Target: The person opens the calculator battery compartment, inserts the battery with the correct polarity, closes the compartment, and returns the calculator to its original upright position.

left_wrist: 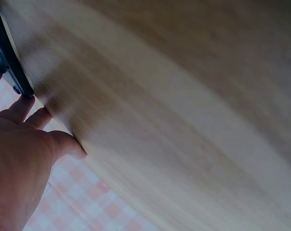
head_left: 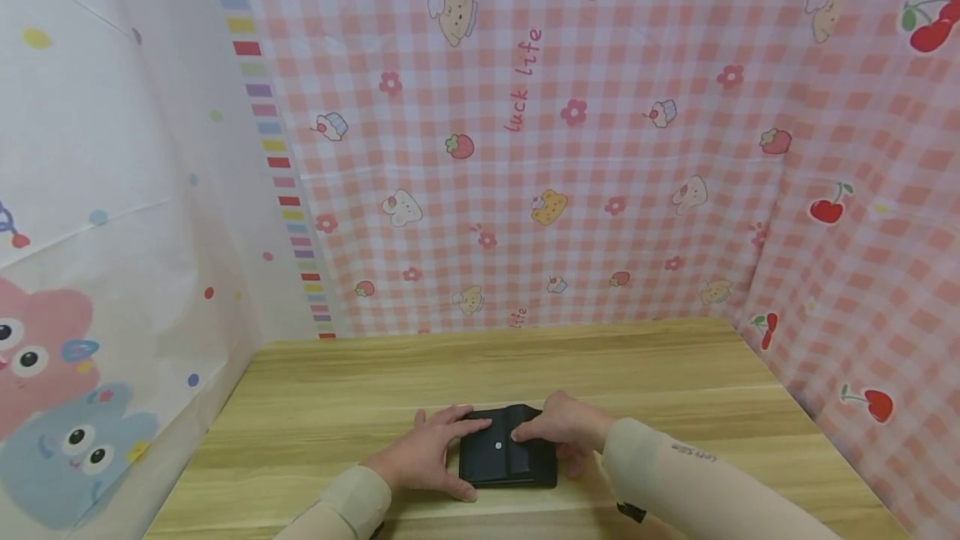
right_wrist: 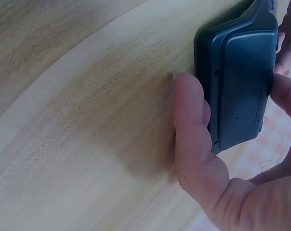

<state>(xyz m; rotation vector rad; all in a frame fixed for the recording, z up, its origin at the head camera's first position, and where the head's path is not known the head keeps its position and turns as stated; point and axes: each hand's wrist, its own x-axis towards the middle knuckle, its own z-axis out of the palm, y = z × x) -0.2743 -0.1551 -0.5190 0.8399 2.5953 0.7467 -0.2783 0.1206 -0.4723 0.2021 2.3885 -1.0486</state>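
Note:
A flat black plastic device [head_left: 480,461] with rounded corners lies on the wooden table, with a small white dot and a raised strip on its upper face. From the left, my left hand [head_left: 429,455] holds it, the index finger over its top left part and the thumb by its near left corner. My right hand [head_left: 572,427] grips its right side, the thumb pressing on the raised strip and the other fingers along the edge. In the right wrist view, the device [right_wrist: 239,91] shows small holes and a thin panel outline; its exact kind cannot be told.
The wood-grain table [head_left: 337,382] is backed by a pink checked curtain [head_left: 510,173] with printed figures. A white printed sheet [head_left: 135,148] hangs at the left, and more checked cloth [head_left: 885,273] borders the right side.

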